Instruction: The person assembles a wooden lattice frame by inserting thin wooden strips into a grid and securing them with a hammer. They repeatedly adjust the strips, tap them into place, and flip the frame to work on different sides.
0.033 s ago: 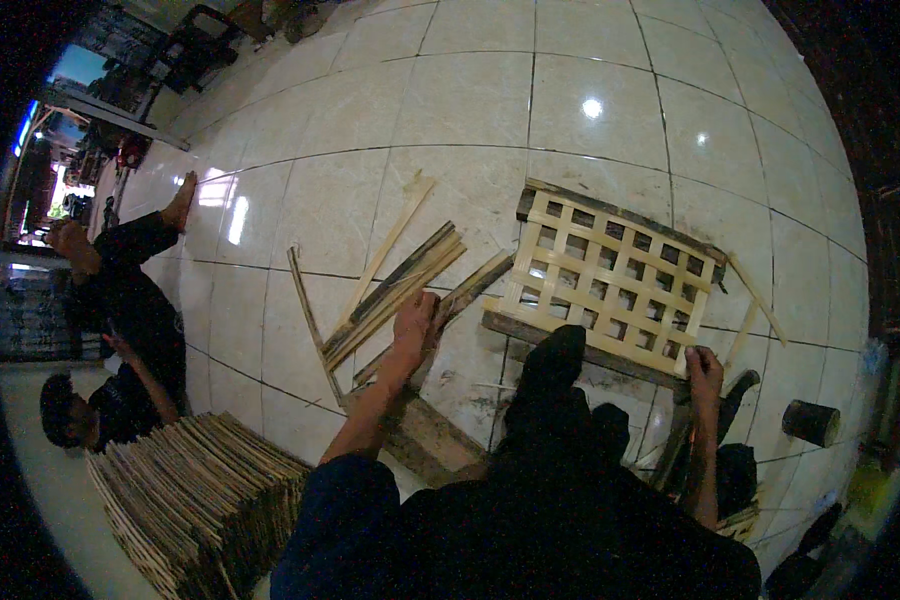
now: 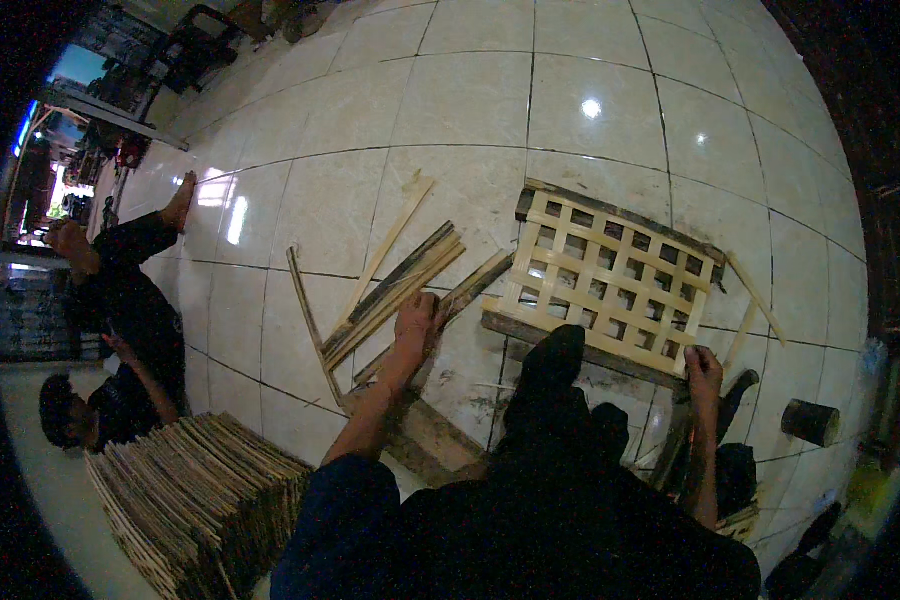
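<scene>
In front of me on the tiles lies a woven bamboo lattice [image 2: 610,272] of pale strips with square gaps, with dark split bamboo along its far and near edges. My right hand [image 2: 704,368] is closed at its near right corner, fingers pinching the edge. Left of the lattice, my left hand [image 2: 420,322] is closed around a dark-edged bamboo strip [image 2: 478,280]; its fingertips are partly hidden. Beside that hand lies a loose bunch of bamboo strips [image 2: 395,290], fanned out away from me. My dark-clothed foot [image 2: 560,350] presses near the lattice's front edge.
A thick stack of bamboo panels [image 2: 205,490] stands at lower left. Behind it, another person [image 2: 135,300] sits on the floor. A wooden board [image 2: 430,440] lies under my left forearm. At right are a dark curved tool handle [image 2: 738,392] and a dark cylinder [image 2: 810,423].
</scene>
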A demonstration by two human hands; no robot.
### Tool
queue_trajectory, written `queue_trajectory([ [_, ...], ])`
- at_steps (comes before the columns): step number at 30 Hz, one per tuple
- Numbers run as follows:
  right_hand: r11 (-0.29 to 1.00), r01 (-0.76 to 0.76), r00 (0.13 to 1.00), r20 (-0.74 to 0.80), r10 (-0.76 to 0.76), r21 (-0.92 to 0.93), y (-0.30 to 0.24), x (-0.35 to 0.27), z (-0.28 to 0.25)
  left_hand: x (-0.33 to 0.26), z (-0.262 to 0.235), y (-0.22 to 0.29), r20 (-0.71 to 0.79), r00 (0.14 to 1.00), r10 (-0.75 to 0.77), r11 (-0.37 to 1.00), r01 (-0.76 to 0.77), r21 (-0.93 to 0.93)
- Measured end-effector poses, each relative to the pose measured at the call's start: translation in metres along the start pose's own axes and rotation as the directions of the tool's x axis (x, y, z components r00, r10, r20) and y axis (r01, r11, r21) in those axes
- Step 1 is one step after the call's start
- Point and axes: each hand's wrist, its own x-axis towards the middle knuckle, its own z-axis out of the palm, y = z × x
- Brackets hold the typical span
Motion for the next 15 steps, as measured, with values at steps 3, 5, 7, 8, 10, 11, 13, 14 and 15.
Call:
queue_trajectory([
  [3,0.998,-0.014,1.0,-0.012,0.014,-0.054,-0.002,-0.001,-0.003,0.002,0.009,0.009,-0.016,1.0,0.021,1.0,-0.021,0.015],
  [5,0.998,-0.042,0.999,0.003,0.042,-0.049,-0.009,0.006,0.003,0.005,0.017,-0.005,0.055,0.997,0.046,0.995,-0.051,0.09],
  [7,0.999,-0.025,1.0,-0.016,0.025,-0.027,-0.005,0.005,0.001,0.005,0.012,0.006,-0.019,0.995,0.1,0.99,-0.098,0.104],
  [8,1.0,0.015,0.999,-0.03,-0.016,-0.003,0.001,0.005,0.002,0.004,0.01,0.012,-0.056,0.99,0.127,0.986,-0.12,0.112],
  [10,0.999,0.042,0.999,-0.033,-0.043,-0.008,0.001,0.004,0.002,0.0,0.005,0.022,-0.077,0.995,0.057,0.996,-0.052,0.066],
  [11,0.999,0.027,0.999,-0.027,-0.028,-0.035,-0.001,0.005,0.001,-0.001,0.005,0.025,-0.087,0.996,0.022,0.999,-0.018,0.043],
  [13,0.998,0.003,1.0,-0.018,-0.004,-0.067,-0.008,0.004,0.002,-0.002,0.002,0.028,-0.133,0.99,0.037,0.998,-0.03,0.053],
  [14,0.997,-0.009,1.0,-0.017,0.008,-0.073,-0.012,0.003,0.003,-0.004,0.001,0.029,-0.155,0.987,0.044,0.998,-0.036,0.058],
  [15,0.997,-0.021,1.0,-0.023,0.019,-0.08,-0.013,0.002,0.002,-0.002,-0.003,0.034,-0.15,0.989,-0.011,1.0,0.014,0.023],
])
